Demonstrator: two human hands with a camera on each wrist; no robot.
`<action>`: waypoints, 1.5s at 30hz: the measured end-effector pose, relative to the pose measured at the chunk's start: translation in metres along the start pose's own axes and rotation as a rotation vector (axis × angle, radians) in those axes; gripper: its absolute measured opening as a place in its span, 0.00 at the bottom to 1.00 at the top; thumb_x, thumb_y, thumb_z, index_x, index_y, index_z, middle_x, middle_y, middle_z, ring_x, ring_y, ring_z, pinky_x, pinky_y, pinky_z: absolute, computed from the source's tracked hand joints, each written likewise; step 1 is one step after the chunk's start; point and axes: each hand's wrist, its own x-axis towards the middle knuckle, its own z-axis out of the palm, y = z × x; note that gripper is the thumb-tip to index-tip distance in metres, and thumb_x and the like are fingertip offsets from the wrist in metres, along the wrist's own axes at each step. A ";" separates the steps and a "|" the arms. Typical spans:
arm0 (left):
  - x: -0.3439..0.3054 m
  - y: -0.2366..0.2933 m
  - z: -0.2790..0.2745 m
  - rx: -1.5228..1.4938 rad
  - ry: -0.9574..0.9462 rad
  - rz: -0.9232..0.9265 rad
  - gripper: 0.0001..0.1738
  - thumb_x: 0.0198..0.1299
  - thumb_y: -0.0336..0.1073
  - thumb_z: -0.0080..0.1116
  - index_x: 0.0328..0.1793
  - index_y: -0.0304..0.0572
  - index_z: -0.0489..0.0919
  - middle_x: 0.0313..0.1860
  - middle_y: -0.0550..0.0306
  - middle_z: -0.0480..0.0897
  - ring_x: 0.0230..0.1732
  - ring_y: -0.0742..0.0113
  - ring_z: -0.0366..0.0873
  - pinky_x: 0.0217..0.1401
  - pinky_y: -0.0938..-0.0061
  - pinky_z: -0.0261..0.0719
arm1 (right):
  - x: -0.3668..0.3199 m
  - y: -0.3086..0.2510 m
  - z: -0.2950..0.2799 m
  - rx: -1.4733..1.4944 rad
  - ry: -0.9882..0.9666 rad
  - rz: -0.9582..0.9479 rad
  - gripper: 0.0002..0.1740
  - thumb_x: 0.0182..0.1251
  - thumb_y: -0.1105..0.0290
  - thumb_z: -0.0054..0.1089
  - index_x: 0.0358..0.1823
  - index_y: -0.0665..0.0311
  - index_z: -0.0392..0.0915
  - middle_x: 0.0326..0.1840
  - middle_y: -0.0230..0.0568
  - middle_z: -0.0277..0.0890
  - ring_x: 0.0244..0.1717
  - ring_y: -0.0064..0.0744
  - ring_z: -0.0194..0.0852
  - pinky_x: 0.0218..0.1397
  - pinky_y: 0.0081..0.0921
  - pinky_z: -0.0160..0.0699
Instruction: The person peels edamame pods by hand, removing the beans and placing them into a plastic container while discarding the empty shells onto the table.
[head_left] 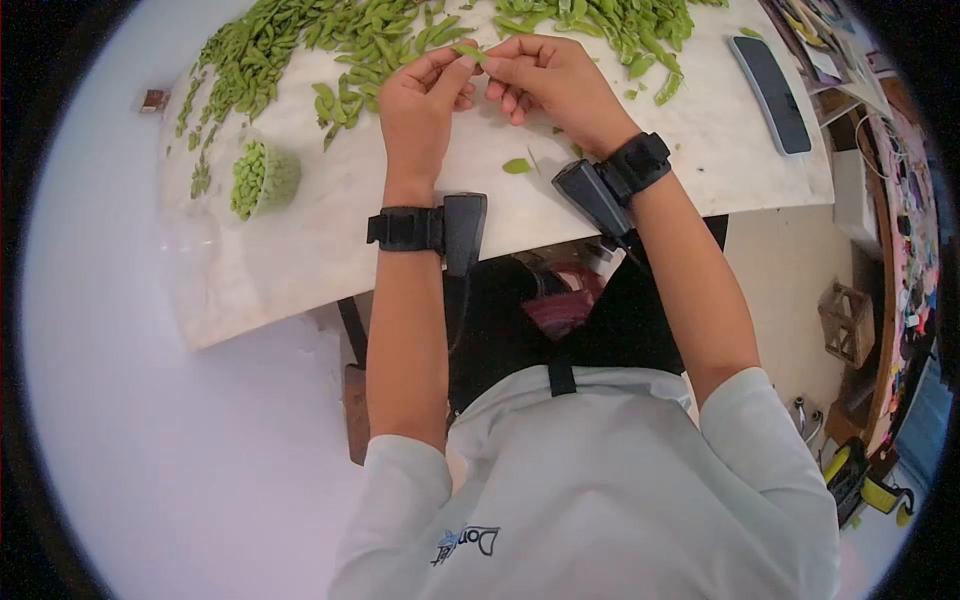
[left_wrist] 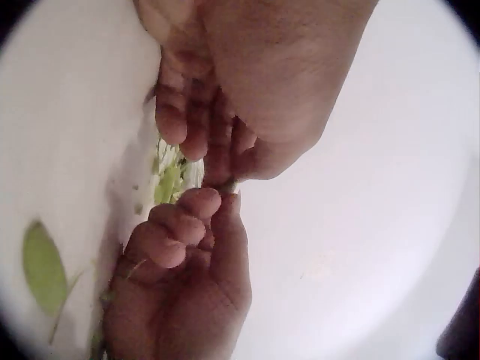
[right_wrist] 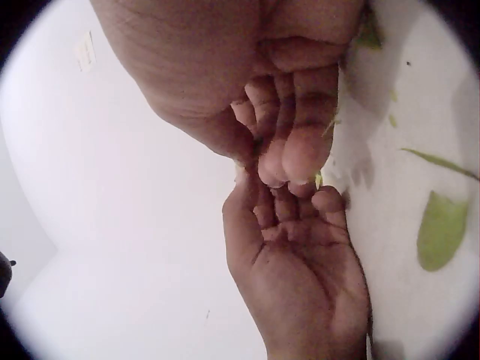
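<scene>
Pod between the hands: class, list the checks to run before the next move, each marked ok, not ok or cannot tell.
1. Pod pinched by left hand and right hand: ok.
2. Pod split open: cannot tell.
3. Cup upright, holding beans: ok.
4. Pile of pods just beyond the hands: ok.
5. Phone apart from both hands: ok.

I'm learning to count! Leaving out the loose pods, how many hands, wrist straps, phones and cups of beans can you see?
Hands: 2, left hand, right hand
Wrist straps: 2, left wrist strap, right wrist strap
Phone: 1
Cup of beans: 1
Total: 6
</scene>
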 end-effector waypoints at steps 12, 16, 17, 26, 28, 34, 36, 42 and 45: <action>-0.005 0.003 -0.001 0.041 -0.008 0.040 0.14 0.61 0.34 0.57 0.49 0.32 0.81 0.25 0.63 0.77 0.26 0.78 0.71 0.31 0.83 0.69 | 0.000 0.001 -0.001 -0.021 -0.027 -0.024 0.12 0.68 0.68 0.56 0.43 0.72 0.76 0.29 0.36 0.79 0.24 0.17 0.75 0.28 0.16 0.79; -0.006 0.002 -0.001 0.054 -0.006 0.042 0.14 0.61 0.34 0.56 0.49 0.32 0.81 0.25 0.63 0.77 0.26 0.78 0.71 0.32 0.83 0.69 | -0.001 0.002 0.001 -0.024 -0.013 -0.027 0.12 0.68 0.67 0.56 0.43 0.71 0.77 0.28 0.35 0.79 0.23 0.17 0.74 0.27 0.16 0.78; -0.006 0.002 -0.001 0.057 -0.009 0.040 0.14 0.61 0.34 0.56 0.49 0.32 0.81 0.25 0.63 0.77 0.26 0.78 0.71 0.32 0.83 0.69 | -0.001 0.002 0.001 -0.029 -0.016 -0.023 0.12 0.68 0.67 0.57 0.42 0.71 0.77 0.27 0.35 0.79 0.23 0.17 0.74 0.27 0.16 0.78; -0.006 0.005 -0.003 0.123 -0.017 0.027 0.14 0.58 0.30 0.52 0.48 0.36 0.83 0.26 0.63 0.77 0.27 0.79 0.71 0.33 0.85 0.69 | -0.001 0.005 0.001 -0.036 -0.043 -0.028 0.10 0.67 0.67 0.57 0.39 0.69 0.76 0.24 0.32 0.76 0.20 0.16 0.72 0.24 0.14 0.74; -0.006 0.004 -0.004 0.126 -0.022 0.027 0.14 0.59 0.30 0.51 0.48 0.36 0.83 0.26 0.63 0.78 0.28 0.78 0.71 0.33 0.85 0.69 | 0.000 0.006 0.001 -0.035 -0.056 -0.036 0.10 0.67 0.67 0.57 0.39 0.68 0.76 0.24 0.31 0.76 0.20 0.16 0.71 0.23 0.14 0.73; -0.006 0.000 -0.007 0.159 -0.034 0.058 0.14 0.59 0.29 0.50 0.48 0.35 0.82 0.29 0.61 0.80 0.29 0.78 0.73 0.34 0.84 0.70 | -0.002 0.002 0.000 -0.063 -0.087 -0.025 0.09 0.68 0.69 0.55 0.39 0.69 0.75 0.23 0.31 0.75 0.20 0.17 0.71 0.22 0.15 0.72; -0.007 0.000 -0.006 0.167 -0.033 0.070 0.14 0.59 0.29 0.50 0.48 0.35 0.82 0.30 0.61 0.80 0.29 0.78 0.73 0.34 0.84 0.70 | -0.002 0.002 0.001 -0.064 -0.071 -0.025 0.09 0.68 0.68 0.55 0.39 0.68 0.75 0.23 0.31 0.75 0.20 0.17 0.71 0.22 0.15 0.72; -0.007 0.006 -0.001 0.157 -0.023 0.085 0.14 0.60 0.29 0.51 0.49 0.37 0.82 0.27 0.62 0.79 0.28 0.78 0.72 0.32 0.85 0.69 | -0.001 0.005 0.000 -0.042 -0.034 -0.032 0.10 0.68 0.66 0.56 0.40 0.68 0.75 0.23 0.31 0.74 0.20 0.17 0.72 0.23 0.15 0.73; -0.007 0.004 -0.002 0.136 -0.047 0.093 0.14 0.60 0.29 0.52 0.50 0.37 0.82 0.29 0.62 0.80 0.28 0.79 0.72 0.32 0.85 0.69 | -0.002 0.004 0.001 -0.043 -0.024 -0.038 0.11 0.68 0.66 0.56 0.40 0.68 0.76 0.23 0.31 0.74 0.20 0.17 0.71 0.23 0.15 0.74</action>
